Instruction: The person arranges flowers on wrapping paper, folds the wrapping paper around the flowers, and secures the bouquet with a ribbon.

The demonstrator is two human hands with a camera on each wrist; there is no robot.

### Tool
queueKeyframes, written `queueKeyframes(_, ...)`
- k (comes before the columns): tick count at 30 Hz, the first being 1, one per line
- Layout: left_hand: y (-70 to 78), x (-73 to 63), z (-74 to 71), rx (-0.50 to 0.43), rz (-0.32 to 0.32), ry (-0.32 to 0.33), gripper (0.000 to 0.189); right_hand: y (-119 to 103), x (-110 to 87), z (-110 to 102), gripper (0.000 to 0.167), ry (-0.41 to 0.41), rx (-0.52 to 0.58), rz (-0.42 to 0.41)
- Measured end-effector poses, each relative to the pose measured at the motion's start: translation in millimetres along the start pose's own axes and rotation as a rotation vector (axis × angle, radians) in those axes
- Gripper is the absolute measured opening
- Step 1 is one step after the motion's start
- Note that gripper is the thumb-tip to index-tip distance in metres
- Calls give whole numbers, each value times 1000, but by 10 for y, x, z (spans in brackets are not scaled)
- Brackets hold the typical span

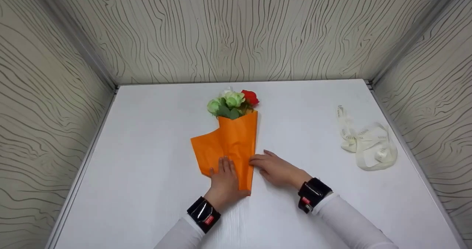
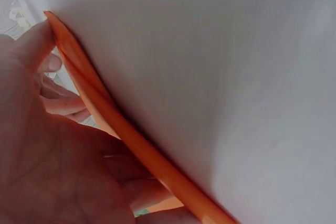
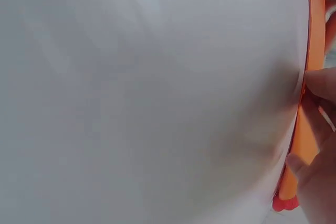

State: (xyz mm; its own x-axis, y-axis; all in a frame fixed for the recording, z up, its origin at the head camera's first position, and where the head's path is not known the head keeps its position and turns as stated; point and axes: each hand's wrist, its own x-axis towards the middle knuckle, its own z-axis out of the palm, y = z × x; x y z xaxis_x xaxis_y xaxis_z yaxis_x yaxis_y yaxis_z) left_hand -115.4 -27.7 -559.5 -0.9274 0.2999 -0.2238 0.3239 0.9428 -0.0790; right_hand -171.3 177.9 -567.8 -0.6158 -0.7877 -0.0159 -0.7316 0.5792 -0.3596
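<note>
A bouquet lies flat, its orange wrapping paper [image 1: 238, 134] folded over the stems. Pale green roses [image 1: 234, 99] and a red rose [image 1: 250, 97] show above the paper, with dark green leaves among them. My left hand [image 1: 224, 188] rests on the lower part of the wrap, fingers extended over it and thumb at the bottom corner. On the right side, my right hand [image 1: 278, 169] pinches the paper's long folded edge between thumb and forefinger. The left wrist view shows that edge [image 2: 142, 145] running past my palm. The stems are hidden inside the paper.
A loosely coiled cream ribbon [image 1: 372, 145] with printed lettering lies on the right of the white table [image 1: 147, 138]. Patterned panels [image 1: 236, 31] stand behind the table and at both sides. A paper flap [image 1: 206, 151] spreads out to the left of the wrap.
</note>
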Motion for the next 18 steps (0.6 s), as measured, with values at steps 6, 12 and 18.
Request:
queueKeyframes(6,6,2,-5,11,-3,8,114,152,127,-117,39,-12,-11,75)
queueKeyframes(12,-1,3,-6,13,1,12,116,318,245,-220,44,-28,-32,205)
queueKeyframes(18,-12,10,24,57,17,41,115,444,367,-275,48,-56,-69,361)
